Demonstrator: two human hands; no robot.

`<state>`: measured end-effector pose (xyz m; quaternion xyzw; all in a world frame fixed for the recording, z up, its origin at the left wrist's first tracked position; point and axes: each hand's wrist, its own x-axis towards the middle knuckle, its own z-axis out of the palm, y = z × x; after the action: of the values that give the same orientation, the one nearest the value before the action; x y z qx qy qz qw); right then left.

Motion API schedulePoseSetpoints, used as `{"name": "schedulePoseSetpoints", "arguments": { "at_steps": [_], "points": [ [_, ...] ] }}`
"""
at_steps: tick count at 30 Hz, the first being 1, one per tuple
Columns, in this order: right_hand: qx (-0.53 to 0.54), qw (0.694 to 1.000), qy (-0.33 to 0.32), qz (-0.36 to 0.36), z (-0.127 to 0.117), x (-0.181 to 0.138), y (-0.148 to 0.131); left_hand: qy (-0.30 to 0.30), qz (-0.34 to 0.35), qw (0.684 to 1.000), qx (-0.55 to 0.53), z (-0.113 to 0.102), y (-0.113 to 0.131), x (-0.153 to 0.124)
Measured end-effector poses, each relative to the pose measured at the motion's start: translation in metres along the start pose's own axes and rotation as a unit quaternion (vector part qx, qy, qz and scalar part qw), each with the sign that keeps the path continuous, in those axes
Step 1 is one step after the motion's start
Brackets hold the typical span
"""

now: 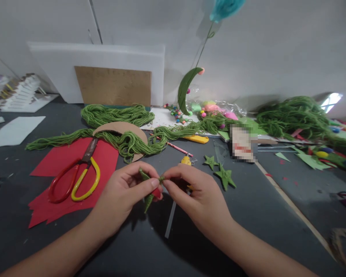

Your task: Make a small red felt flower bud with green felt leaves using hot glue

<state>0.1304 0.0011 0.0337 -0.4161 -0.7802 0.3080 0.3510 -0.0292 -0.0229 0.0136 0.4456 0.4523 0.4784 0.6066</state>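
Note:
My left hand (127, 188) is closed on a small star wrapped in green yarn (148, 201), its points sticking out past the fingers. A bit of red (156, 192) shows on the star under my thumb. With thumb and index finger, my right hand (200, 192) pinches the green tip at the star's right side. Behind that hand a yellow object (186, 160) is mostly hidden, and a translucent stick (170, 220) lies below it. Two finished-looking green yarn stars, one small (210, 162) and one larger (225, 177), lie right of my hands.
Scissors (85, 163) with red and yellow handles rest on red sheets (103, 184) at left. Green yarn (117, 114) and a cardboard piece (119, 129) lie behind. A yellow cutter (197, 139), a green crescent (186, 90) and more yarn (294, 117) stand farther back.

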Motion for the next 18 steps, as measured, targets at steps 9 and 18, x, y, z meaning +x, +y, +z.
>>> {"name": "schedulePoseSetpoints", "arguments": {
  "at_steps": [9,18],
  "points": [
    [-0.158,0.975,0.046,-0.150,0.003,-0.006,0.004,0.047,0.031,0.998,0.013,0.001,0.000,0.002],
    [-0.317,0.911,0.070,-0.253,0.000,-0.013,0.002,0.047,0.007,0.998,0.036,0.003,0.002,0.001]
  ]
}}
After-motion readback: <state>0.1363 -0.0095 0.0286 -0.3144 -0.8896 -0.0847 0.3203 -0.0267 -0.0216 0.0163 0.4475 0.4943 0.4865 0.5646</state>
